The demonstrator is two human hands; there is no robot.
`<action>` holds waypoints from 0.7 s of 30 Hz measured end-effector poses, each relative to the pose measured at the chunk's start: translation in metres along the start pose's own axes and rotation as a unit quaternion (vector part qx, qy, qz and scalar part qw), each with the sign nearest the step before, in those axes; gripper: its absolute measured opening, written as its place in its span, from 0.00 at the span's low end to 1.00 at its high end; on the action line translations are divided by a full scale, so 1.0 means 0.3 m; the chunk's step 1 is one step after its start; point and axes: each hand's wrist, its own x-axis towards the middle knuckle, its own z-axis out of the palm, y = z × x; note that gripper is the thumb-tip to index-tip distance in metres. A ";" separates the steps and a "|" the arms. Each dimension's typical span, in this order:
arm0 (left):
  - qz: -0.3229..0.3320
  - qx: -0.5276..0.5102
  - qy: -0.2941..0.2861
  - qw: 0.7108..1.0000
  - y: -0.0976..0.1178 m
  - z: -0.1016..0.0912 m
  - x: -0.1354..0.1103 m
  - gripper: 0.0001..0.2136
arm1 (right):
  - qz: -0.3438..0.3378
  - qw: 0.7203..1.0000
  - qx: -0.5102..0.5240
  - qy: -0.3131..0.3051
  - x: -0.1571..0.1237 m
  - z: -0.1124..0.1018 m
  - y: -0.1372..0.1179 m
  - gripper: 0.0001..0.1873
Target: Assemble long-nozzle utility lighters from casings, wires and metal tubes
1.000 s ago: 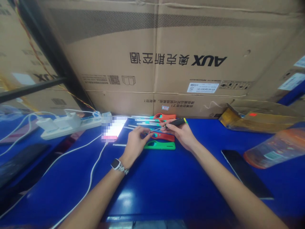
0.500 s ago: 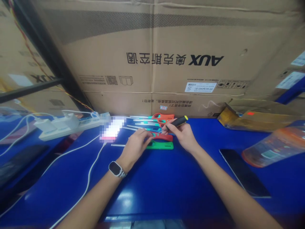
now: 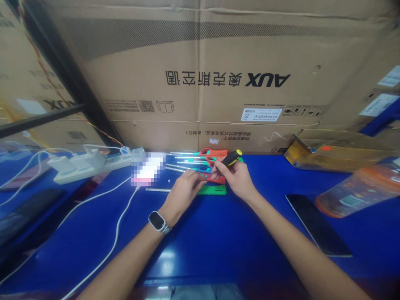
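Note:
My right hand [image 3: 235, 178] is closed round a small screwdriver [image 3: 230, 158] with a black handle and yellow-green cap, its tip pointing down-left. My left hand [image 3: 183, 192], a smartwatch [image 3: 157, 221] on its wrist, has its fingers curled and pinched over a red long-nosed lighter [image 3: 215, 179]. Below it lies a green lighter [image 3: 213, 190]. More red and teal lighters [image 3: 212, 153] with metal tubes lie just behind, on the blue table [image 3: 206, 241].
A large AUX cardboard box [image 3: 218, 75] stands right behind the lighters. A lit phone [image 3: 146, 168] with a white cable lies left, beside a power strip [image 3: 84, 162]. A dark tablet [image 3: 317, 225] and an orange packet [image 3: 359, 193] lie right.
My right hand has tipped the screwdriver more upright and moved it slightly left and down towards the red lighter. My left hand has stayed on the lighter.

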 end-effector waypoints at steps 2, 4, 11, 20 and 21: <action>-0.004 0.010 0.004 1.000 0.015 -0.003 0.006 0.07 | -0.005 1.000 -0.006 0.021 0.000 -0.013 -0.003 0.20; -0.001 0.023 0.001 1.000 0.032 -0.013 0.013 0.12 | -0.015 0.998 -0.015 0.053 0.001 -0.037 0.000 0.20; 0.054 0.042 -0.156 0.985 0.092 -0.014 0.055 0.20 | -0.033 0.992 -0.048 0.112 -0.013 -0.106 0.023 0.21; 0.061 0.033 -0.159 0.985 0.076 0.072 0.058 0.13 | -0.031 0.991 -0.089 0.098 -0.019 -0.106 0.031 0.20; 0.053 0.026 -0.156 0.986 0.074 0.073 0.054 0.12 | -0.030 0.990 -0.093 0.098 -0.015 -0.108 0.031 0.20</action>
